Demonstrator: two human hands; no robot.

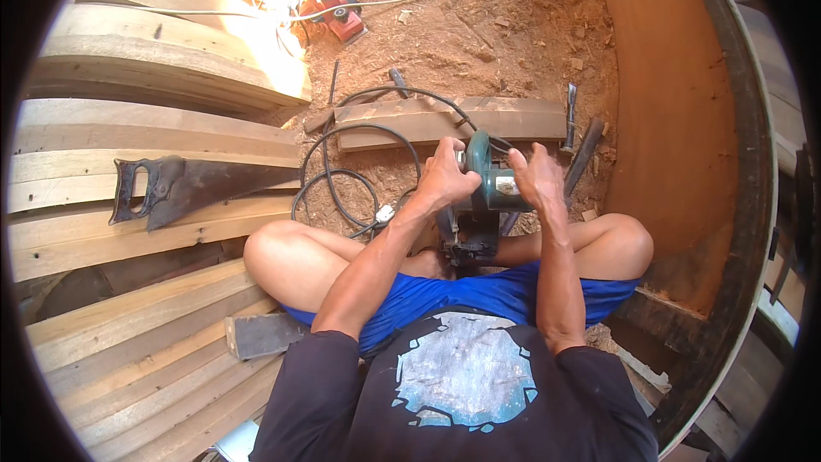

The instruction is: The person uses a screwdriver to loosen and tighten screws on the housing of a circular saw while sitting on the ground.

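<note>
A dark green corded power tool (pixel 505 186), with a loop handle on top and a black base, stands between my bent legs. It looks like a circular saw, though its lower part is partly hidden. My left hand (pixel 446 175) grips the tool's left side by the handle, fingers bent. Over the right end of its motor housing, my right hand (pixel 540 177) is curled. A black cord (pixel 376 133) loops on the ground to the left, where a white plug (pixel 385 214) lies near my left forearm.
A handsaw (pixel 197 188) rests on stacked planks (pixel 94 162) at left. Beyond the tool lies a wooden beam (pixel 453 122), with a chisel-like tool (pixel 570 115) at its right end. A red power tool (pixel 342 24) sits on sawdust farther off. A curved brown panel (pixel 676 120) borders the right.
</note>
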